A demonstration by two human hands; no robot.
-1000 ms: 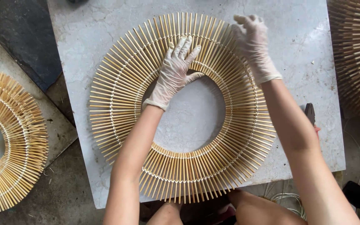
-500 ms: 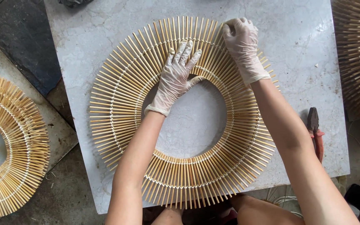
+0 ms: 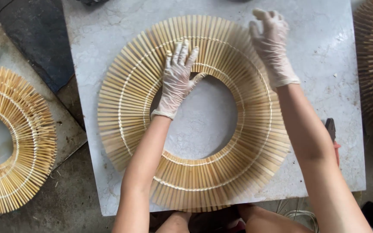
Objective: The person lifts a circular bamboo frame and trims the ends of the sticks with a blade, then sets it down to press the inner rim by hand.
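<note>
The bamboo ring (image 3: 195,116) lies flat on the stone slab (image 3: 316,56). The left hand (image 3: 178,80) presses open-palmed on the ring's inner edge; the right hand (image 3: 273,45) hovers open above its outer rim, holding nothing. Uneven pressure could likely shift or splay the slats.

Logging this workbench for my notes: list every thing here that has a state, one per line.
bamboo-stick ring: flat on slab, closed circle
left hand: gloved, pressed flat on ring's inner edge
right hand: gloved, fingers spread at ring's outer edge
stone slab: bare corner, level
second ring: flat at left
pliers: lying, mostly hidden by arm
</note>
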